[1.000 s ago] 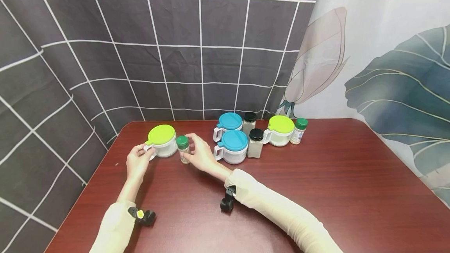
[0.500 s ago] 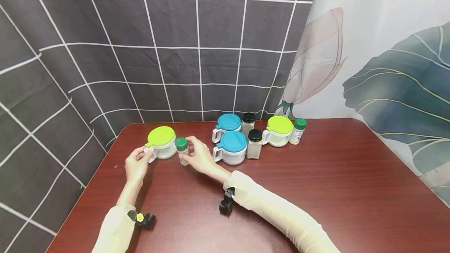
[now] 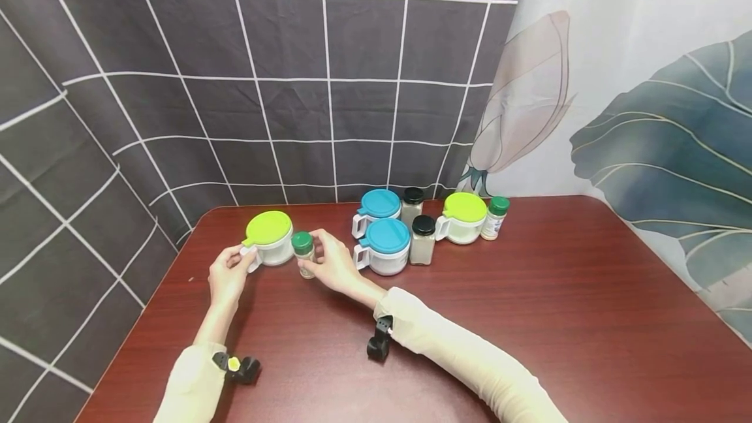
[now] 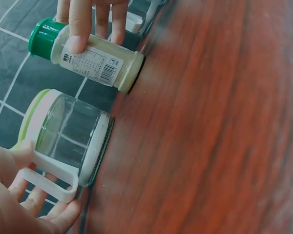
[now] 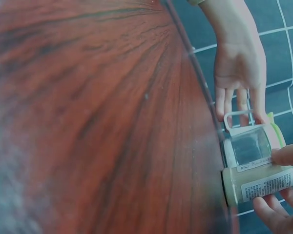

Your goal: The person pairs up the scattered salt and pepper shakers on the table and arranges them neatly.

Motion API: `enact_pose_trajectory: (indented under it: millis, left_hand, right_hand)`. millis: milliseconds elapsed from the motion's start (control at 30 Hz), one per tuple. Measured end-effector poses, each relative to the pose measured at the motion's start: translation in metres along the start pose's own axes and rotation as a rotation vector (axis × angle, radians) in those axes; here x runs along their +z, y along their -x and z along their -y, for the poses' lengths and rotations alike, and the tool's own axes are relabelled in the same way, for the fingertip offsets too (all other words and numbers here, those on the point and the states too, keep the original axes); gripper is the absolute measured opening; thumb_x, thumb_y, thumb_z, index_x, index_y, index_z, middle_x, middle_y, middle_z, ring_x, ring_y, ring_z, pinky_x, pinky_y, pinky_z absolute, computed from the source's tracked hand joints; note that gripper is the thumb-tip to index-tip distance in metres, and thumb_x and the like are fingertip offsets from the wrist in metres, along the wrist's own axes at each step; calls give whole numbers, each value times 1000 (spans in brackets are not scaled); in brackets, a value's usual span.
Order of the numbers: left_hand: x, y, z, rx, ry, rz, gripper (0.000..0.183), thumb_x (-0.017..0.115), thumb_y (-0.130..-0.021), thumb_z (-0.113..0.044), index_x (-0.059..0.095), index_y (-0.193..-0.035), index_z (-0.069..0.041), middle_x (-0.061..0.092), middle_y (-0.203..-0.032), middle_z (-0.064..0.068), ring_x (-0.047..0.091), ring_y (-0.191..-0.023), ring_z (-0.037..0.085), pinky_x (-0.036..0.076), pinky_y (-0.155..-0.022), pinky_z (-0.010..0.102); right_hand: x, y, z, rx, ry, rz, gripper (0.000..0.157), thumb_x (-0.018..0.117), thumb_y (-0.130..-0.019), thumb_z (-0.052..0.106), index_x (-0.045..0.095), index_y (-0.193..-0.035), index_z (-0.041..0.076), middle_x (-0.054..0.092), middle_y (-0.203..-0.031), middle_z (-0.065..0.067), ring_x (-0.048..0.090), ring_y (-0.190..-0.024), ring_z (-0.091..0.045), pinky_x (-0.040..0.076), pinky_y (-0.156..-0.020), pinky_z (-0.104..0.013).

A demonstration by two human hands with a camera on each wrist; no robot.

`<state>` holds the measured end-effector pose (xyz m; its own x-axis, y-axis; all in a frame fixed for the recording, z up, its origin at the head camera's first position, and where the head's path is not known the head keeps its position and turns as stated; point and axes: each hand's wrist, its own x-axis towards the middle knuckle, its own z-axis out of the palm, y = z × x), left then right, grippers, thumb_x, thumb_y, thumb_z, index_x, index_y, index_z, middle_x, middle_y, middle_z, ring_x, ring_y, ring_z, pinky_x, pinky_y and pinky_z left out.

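My left hand [image 3: 228,277] holds the white handle [image 4: 51,181] of a clear seasoning jar [image 3: 275,253] with a lime green lid. The jar stands at the back left of the table, its handle turned toward the front left. Just right of it, my right hand [image 3: 336,262] grips a small spice bottle [image 4: 95,61] between thumb and fingers. That bottle has a green cap, a printed label with a barcode, and pale contents. It stands upright, close beside the jar. In the right wrist view the bottle [image 5: 256,184] partly covers the jar.
Two blue-lidded jars [image 3: 384,237] stand right of my right hand, beside two black-capped bottles [image 3: 422,250]. Farther right are another lime-lidded jar [image 3: 463,227] and a green-capped bottle [image 3: 495,220]. A dark gridded cloth [image 3: 294,109] hangs behind the red-brown table [image 3: 499,318].
The spice bottle has shifted very slightly toward the table's front beside the lime-lidded jar, with my right hand on it. My left hand keeps its hold on the handle.
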<state>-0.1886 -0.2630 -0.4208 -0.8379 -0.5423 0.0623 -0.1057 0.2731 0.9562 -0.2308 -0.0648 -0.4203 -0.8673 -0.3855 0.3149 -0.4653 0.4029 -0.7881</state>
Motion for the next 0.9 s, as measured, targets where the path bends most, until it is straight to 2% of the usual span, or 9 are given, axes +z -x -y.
enact_pose_trajectory:
  millis: [267, 333, 400, 500, 567, 667, 833, 900]
  left_hand:
    - [3, 2, -3, -3, -23, -43, 33, 69, -88, -26, 66, -111, -3, 55, -70, -27, 49, -64, -16, 40, -61, 8]
    - [4, 3, -4, 8, -54, -62, 32, 68, -88, -27, 67, -110, -3, 64, -75, -19, 48, -64, -17, 39, -62, 8]
    - [6, 4, -5, 21, -85, -81, 30, 68, -89, -26, 68, -109, -3, 72, -85, -3, 48, -67, -16, 38, -64, 9]
    - [8, 6, -6, 49, -123, -99, 28, 66, -89, -22, 67, -109, -1, 71, -104, 19, 55, -79, -5, 38, -71, 13]
    - [9, 8, -7, 65, -137, -102, 28, 65, -90, -20, 67, -109, 0, 68, -110, 24, 60, -89, 10, 39, -76, 19]
    - [10, 9, -10, 78, -141, -101, 27, 64, -90, -18, 65, -108, 1, 66, -111, 27, 62, -103, 30, 40, -83, 28]
    - [9, 12, -12, 68, -148, -95, 28, 65, -90, -19, 65, -109, 1, 66, -112, 26, 59, -112, 37, 40, -94, 40]
    - [8, 14, -14, 70, -151, -96, 27, 65, -90, -19, 66, -108, 1, 66, -112, 26, 60, -111, 36, 40, -93, 39]
  right_hand:
    - [-1, 3, -1, -32, 12, -12, 41, 76, -81, 12, 56, -116, 7, 66, -108, -9, 66, -92, -19, 52, -74, -13]
    - [-2, 4, -1, -41, 17, -14, 41, 76, -80, 12, 56, -116, 7, 66, -108, -9, 67, -91, -19, 52, -73, -13]
    - [-3, 5, -1, -46, 17, -11, 41, 76, -80, 12, 56, -116, 7, 66, -108, -9, 67, -91, -19, 52, -73, -13]
    - [-5, 6, 0, -47, 14, -5, 42, 76, -80, 11, 56, -116, 6, 67, -109, -9, 68, -91, -20, 52, -73, -13]
    - [-6, 7, 0, -42, 13, -3, 42, 77, -80, 11, 56, -116, 6, 67, -109, -9, 69, -92, -19, 53, -73, -13]
    - [-9, 7, 1, -33, 21, 3, 43, 78, -79, 13, 57, -116, 7, 69, -107, -8, 69, -91, -18, 53, -72, -13]
    - [-14, 9, 4, -32, 38, 18, 44, 79, -79, 16, 57, -117, 8, 70, -106, -7, 69, -90, -14, 53, -72, -13]
    - [-17, 10, 6, -37, 36, 22, 44, 79, -79, 16, 57, -117, 8, 70, -107, -7, 69, -90, -14, 53, -71, -12]
